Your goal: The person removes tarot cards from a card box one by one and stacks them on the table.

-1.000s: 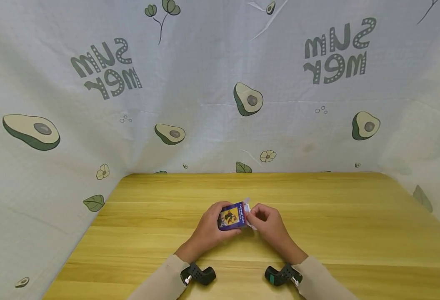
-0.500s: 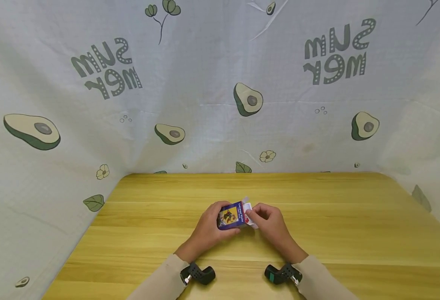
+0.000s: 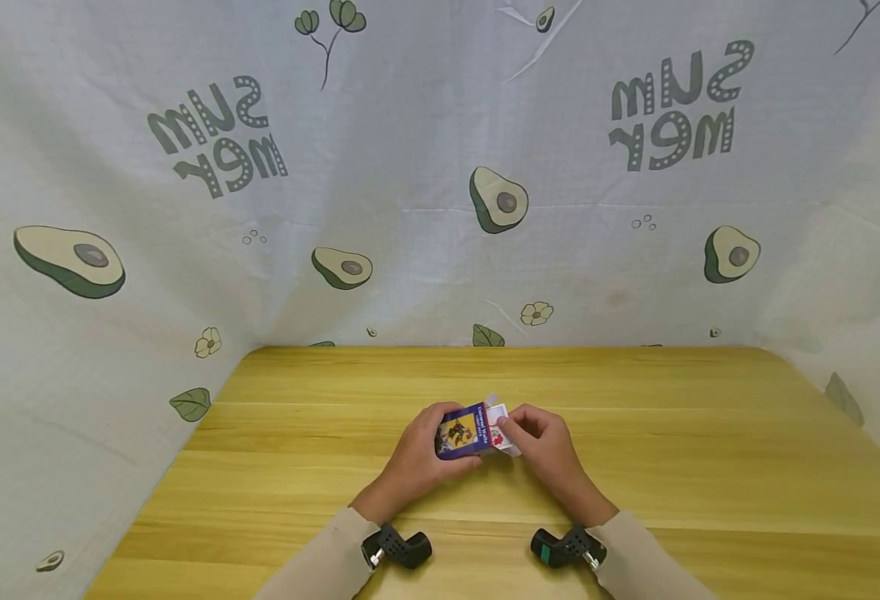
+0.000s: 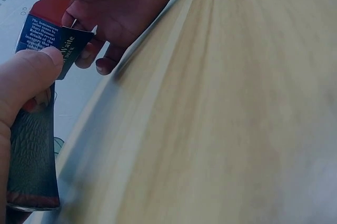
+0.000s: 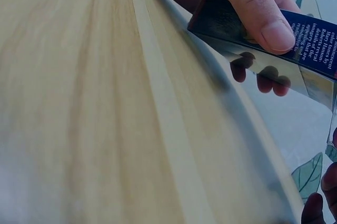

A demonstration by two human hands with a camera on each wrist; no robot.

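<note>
A purple tarot deck box [image 3: 458, 432] with a yellow picture is tilted in front of me, above the table. My left hand [image 3: 417, 450] grips it round its left end, the thumb [image 4: 37, 68] pressing its narrow text side in the left wrist view. From the box's opened right end white-edged cards [image 3: 497, 427] with a red print stick out a little. My right hand [image 3: 547, 443] pinches them between thumb and curled index finger. In the right wrist view the dark box [image 5: 321, 45] is seen from the side, with most of the right hand out of frame.
A yellow wood-grain table [image 3: 297, 475] lies under both hands. Behind it and at the sides hangs a pale cloth [image 3: 410, 150] printed with avocados. Black cameras sit on the left wrist [image 3: 402, 550] and the right wrist [image 3: 566, 550].
My right hand has shifted slightly to the right, and more of the cards now shows beyond the box's end. The left hand and the box have stayed in place.
</note>
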